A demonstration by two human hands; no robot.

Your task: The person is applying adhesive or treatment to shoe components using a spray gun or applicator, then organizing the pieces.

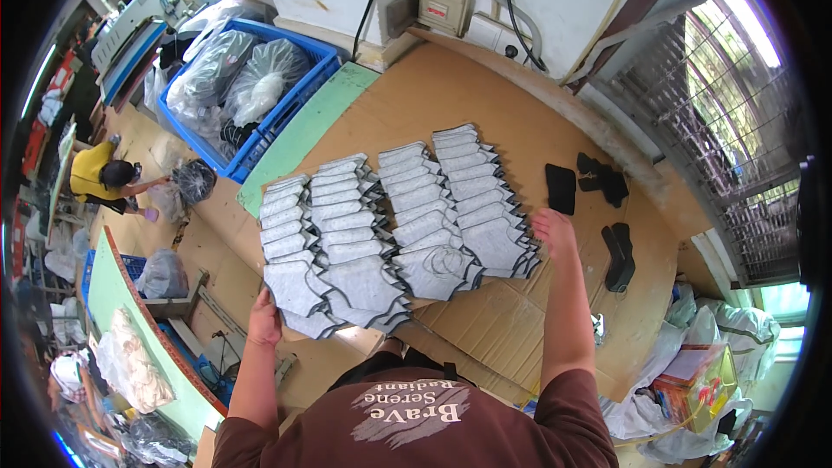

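Several light grey ankle socks (pixel 416 217) with dark edging lie overlapped in slanting rows across the brown cardboard-covered table (pixel 451 82). The nearest ones reach the table's front edge. My left hand (pixel 264 319) is at the front left corner of the leftmost row, fingers closed at the edge of a grey sock (pixel 295 286) and partly hidden by it. Beside the rightmost row, my right hand (pixel 552 230) has its fingers stretched out, holding nothing. Just beyond its fingertips lies a flat black cloth piece (pixel 561 189).
Dark socks (pixel 618 257) and a crumpled black piece (pixel 601 179) lie at the right. A blue crate (pixel 321 56) with filled plastic bags stands far left. Another person (pixel 95 175) in yellow bends there. Bags and a colourful box (pixel 689 373) sit at the near right.
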